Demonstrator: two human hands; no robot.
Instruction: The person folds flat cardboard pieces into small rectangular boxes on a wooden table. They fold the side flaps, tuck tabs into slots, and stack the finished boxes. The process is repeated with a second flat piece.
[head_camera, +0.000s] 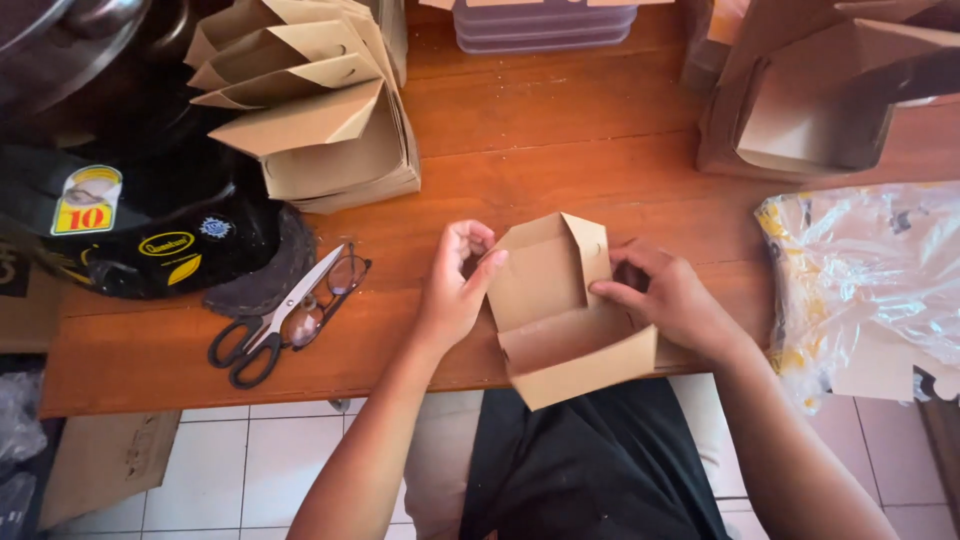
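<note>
— Both hands are on it: left hand (452, 290) pinches the left flap of the brown cardboard box (562, 312), right hand (668, 298) presses fingers curled over its right wall.

— Where does the box sit?

— At the table (560, 150) edge, half folded, lid flap up. Looks like the side-folding step; next calls for tucking the flaps square. Scissors (270, 325) and glasses (330, 290) lie left, folded boxes (320, 110) behind.
</note>
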